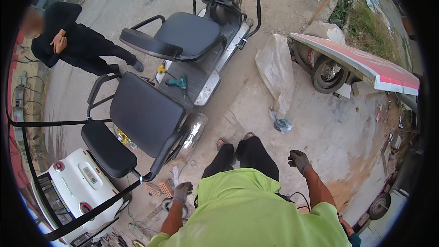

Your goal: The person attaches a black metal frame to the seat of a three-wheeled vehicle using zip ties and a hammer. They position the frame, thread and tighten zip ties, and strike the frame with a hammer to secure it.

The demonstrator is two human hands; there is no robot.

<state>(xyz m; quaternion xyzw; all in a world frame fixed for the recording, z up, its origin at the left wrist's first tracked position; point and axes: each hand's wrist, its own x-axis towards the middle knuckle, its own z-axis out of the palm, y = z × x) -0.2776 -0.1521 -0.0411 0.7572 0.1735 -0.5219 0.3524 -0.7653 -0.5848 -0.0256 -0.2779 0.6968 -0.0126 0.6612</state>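
Note:
My left hand [182, 191], in a grey glove, hangs low beside my body with its fingers partly curled; nothing shows in it. Just left of it on the ground lie perforated red bricks [166, 188]. My right hand [299, 160], also gloved, is held out over the concrete, empty, fingers loosely bent and apart. Ahead and to the left stands an electric three-wheeler with a black front seat [187, 34] and a black rear seat [147, 113]. On its footboard [195, 72] rest a teal cordless drill [177, 82] and a small yellow object [161, 69].
A person in black [65, 37] stands beyond the three-wheeler. A white vehicle [77, 192] is at lower left. To the right lie a clear plastic sheet [276, 72], a loose wheel [328, 75] and a tilted red-and-white panel [363, 58]. Another hand [347, 225] shows at lower right.

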